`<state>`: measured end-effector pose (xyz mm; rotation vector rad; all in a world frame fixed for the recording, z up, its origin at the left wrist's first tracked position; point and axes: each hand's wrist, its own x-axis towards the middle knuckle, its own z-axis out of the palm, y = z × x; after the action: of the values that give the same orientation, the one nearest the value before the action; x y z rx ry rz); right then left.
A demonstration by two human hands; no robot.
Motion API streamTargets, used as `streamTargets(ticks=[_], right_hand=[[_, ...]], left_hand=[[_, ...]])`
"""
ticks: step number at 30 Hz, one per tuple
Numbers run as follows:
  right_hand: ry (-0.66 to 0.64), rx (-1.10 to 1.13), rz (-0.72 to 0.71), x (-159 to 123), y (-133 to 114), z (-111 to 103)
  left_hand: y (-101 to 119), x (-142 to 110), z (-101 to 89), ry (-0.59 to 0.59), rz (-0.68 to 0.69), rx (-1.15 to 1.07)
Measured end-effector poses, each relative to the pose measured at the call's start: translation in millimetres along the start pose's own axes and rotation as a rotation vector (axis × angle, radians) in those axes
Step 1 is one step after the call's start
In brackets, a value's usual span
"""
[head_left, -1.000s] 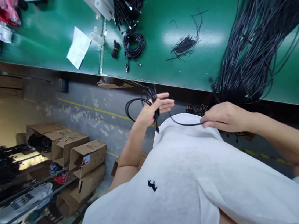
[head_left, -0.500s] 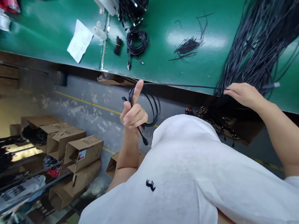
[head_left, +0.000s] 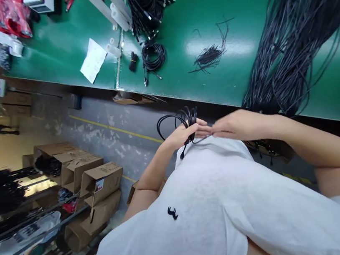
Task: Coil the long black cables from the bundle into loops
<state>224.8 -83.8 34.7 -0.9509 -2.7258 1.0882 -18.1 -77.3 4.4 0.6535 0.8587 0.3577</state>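
Loops of a thin black cable (head_left: 163,122) run through my left hand (head_left: 186,134), whose thumb presses on them while its fingers stretch to the right. One cable end with a small dark connector (head_left: 182,155) dangles below that hand. My right hand (head_left: 236,125) has come up to the left fingertips, its fingers pinched on a stretch of the same cable. Both hands are in front of my white shirt, just off the table edge. A finished-looking coil of black cable (head_left: 153,56) lies on the green table (head_left: 182,81), near a small banded bundle of black ties (head_left: 133,61).
A large heap of long black cables (head_left: 292,51) hangs over the table's right edge. Loose black ties (head_left: 209,56), a cable pile (head_left: 143,8), white rolls (head_left: 119,16) and a paper sheet (head_left: 93,60) lie on the table. Cardboard boxes (head_left: 100,181) stand on the floor at left.
My right hand went out right, drawing the cable taut by the heap, then came back to my left hand. My left hand turned and moved right; its fingers, curled half a second ago, are now extended.
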Motion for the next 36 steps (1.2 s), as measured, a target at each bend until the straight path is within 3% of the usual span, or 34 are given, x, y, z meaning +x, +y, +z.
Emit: streamTargets(ticks=[3, 5, 8, 10, 12, 14, 17, 18, 20, 23, 25, 28, 31, 36], right_hand=[[0.095, -0.061, 0.057, 12.0, 9.8, -19.7], [0.228, -0.075, 0.05, 10.3, 13.3, -16.7], [0.509, 0.004, 0.085, -2.7, 9.3, 12.0], [0.619, 0.143, 0.158, -9.7, 7.0, 38.5], [0.648, 0.355, 0.22, -6.4, 9.7, 60.5], [0.623, 0.635, 0.213, 8.6, 16.2, 72.0], [0.435, 1.061, 0.097, 37.5, 23.1, 70.6], [0.394, 1.188, 0.094, 44.1, 22.8, 68.0], [0.418, 1.436, 0.186, 49.0, 17.8, 65.0], [0.553, 1.734, 0.421, 41.9, 3.8, 71.9], [0.592, 1.855, 0.517, 36.1, -6.2, 82.0], [0.661, 1.944, 0.575, 34.1, -18.8, 95.1], [0.733, 1.89, 0.585, 38.2, -25.8, 97.4], [0.8, 1.398, 0.515, 40.9, -20.6, 79.7]], left_hand=[[4.2, -4.1, 8.2, -0.16, -0.073, 0.041], [10.9, -8.1, 11.8, -0.213, -0.089, 0.047], [16.9, -12.1, 13.1, -0.205, -0.068, -0.06], [16.1, -13.2, 12.8, -0.184, -0.034, -0.183], [12.0, -12.9, 15.4, -0.228, -0.059, -0.255], [7.0, -11.4, 23.2, -0.35, -0.183, -0.233], [5.9, -9.3, 38.3, -0.542, -0.378, -0.113], [8.1, -8.8, 40.9, -0.553, -0.388, -0.079], [14.8, -7.2, 38.8, -0.415, -0.302, -0.027], [20.2, -2.1, 20.8, 0.036, -0.066, 0.044], [15.8, -0.2, 7.9, 0.218, 0.006, 0.082], [2.4, -6.5, 0.4, 0.273, 0.025, 0.069], [-8.9, -20.6, 6.6, 0.322, 0.1, 0.083], [-16.1, -31.8, 17.6, 0.549, 0.217, 0.477]])
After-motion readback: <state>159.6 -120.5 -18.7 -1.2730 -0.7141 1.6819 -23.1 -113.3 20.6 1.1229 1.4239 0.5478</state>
